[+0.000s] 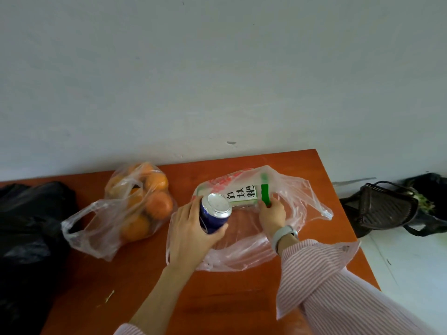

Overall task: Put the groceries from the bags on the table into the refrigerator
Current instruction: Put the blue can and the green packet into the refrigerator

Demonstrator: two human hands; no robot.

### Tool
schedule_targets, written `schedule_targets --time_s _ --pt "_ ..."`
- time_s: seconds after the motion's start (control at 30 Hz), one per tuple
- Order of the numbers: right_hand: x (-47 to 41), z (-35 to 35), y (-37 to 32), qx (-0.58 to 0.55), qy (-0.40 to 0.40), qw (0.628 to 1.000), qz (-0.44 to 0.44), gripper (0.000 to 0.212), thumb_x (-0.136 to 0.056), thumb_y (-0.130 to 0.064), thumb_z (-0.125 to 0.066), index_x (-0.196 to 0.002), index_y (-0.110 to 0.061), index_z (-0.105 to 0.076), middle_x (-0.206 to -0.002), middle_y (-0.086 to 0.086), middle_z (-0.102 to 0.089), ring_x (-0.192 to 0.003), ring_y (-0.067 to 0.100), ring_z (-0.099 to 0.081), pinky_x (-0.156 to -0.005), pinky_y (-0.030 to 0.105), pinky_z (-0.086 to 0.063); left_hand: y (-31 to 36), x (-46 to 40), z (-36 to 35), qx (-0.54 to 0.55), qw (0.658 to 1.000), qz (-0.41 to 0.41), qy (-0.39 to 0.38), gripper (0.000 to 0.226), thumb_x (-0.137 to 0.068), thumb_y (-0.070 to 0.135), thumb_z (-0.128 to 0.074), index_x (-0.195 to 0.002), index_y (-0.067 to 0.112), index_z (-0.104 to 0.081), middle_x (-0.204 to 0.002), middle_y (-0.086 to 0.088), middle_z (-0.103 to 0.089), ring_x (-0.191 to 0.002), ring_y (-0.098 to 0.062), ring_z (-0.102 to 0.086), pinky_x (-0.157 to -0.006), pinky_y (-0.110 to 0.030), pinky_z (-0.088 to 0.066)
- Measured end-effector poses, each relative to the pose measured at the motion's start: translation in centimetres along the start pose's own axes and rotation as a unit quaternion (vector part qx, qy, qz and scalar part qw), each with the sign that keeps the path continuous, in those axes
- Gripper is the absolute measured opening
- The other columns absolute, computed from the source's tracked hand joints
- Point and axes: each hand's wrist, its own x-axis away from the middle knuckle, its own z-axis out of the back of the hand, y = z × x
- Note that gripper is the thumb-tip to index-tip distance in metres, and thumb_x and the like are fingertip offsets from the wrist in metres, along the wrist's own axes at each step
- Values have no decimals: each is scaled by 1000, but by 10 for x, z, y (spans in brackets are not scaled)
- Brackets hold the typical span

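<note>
A clear plastic bag (pixel 302 197) lies open on the orange-brown table (pixel 217 298), right of centre. My left hand (pixel 191 228) grips a blue drink can (pixel 214 213) with a silver top, held just above the bag's left side. My right hand (pixel 272 213) reaches into the bag and grips a white and green package (pixel 244 193) with black characters, which lies on its side inside the bag. A second clear bag (pixel 116 213) full of oranges (pixel 159 204) sits to the left. No refrigerator is in view.
A black plastic bag (pixel 31 226) fills the table's left end. The table's back edge meets a pale wall (pixel 217 81). On the floor to the right lie a dark plastic basket (pixel 387 206) and a black bag with green scraps (pixel 428 197).
</note>
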Motion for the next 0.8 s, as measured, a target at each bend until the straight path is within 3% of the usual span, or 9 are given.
schedule_targets --time_s 0.1,0.17,0.3,0.43,0.53,0.67,0.8 --pt "29 6 -7 28 -10 994 109 12 -93 -14 -47 -88 -6 -55 -78 0 -60 -72 20 -54 -59 25 -44 -1 0 3 -1 1000 -16 14 80 -54 40 -85 -120 6 -54 -109 -10 -65 -102 -26 -60 -88 -43 -50" --pt "47 15 -10 73 -17 981 179 18 -92 -16 -49 -76 -9 -51 -70 -2 -56 -65 21 -54 -54 26 -42 -2 -2 8 11 1000 -16 20 79 -54 39 -85 -119 6 -55 -108 -10 -65 -102 -26 -60 -84 -45 -52" --pt "65 34 -47 125 -18 939 319 19 -92 -16 -49 -76 -8 -55 -79 4 -60 -65 20 -55 -58 37 -47 2 -7 23 54 997 -2 47 77 -58 40 -82 -122 10 -51 -113 -7 -61 -104 -20 -55 -79 -30 -50" --pt "81 52 -106 191 -18 885 424 21 -93 -16 -47 -79 -5 -58 -73 12 -65 -65 32 -58 -58 43 -46 11 -14 44 123 989 23 75 76 -61 36 -82 -125 12 -48 -117 -4 -57 -100 -9 -49 -75 -13 -38" --pt "96 74 -139 166 -14 881 443 18 -94 -14 -44 -90 -6 -60 -76 11 -69 -64 33 -61 -58 40 -47 14 -18 59 179 979 32 91 76 -61 30 -83 -126 14 -47 -118 -2 -56 -101 -6 -48 -71 -3 -35" --pt "108 96 -168 136 -13 880 456 16 -94 -8 -44 -85 -10 -57 -78 -9 -65 -65 29 -65 -61 38 -53 11 -21 72 195 974 36 114 75 -60 28 -83 -124 11 -48 -116 -6 -57 -99 -8 -48 -71 -3 -34" --pt "120 111 -182 -69 21 926 371 22 -95 -9 -42 -79 -15 -56 -80 5 -66 -67 24 -66 -60 31 -57 14 -18 82 229 965 29 122 73 -60 23 -84 -123 12 -48 -111 2 -54 -99 -7 -47 -67 0 -36"
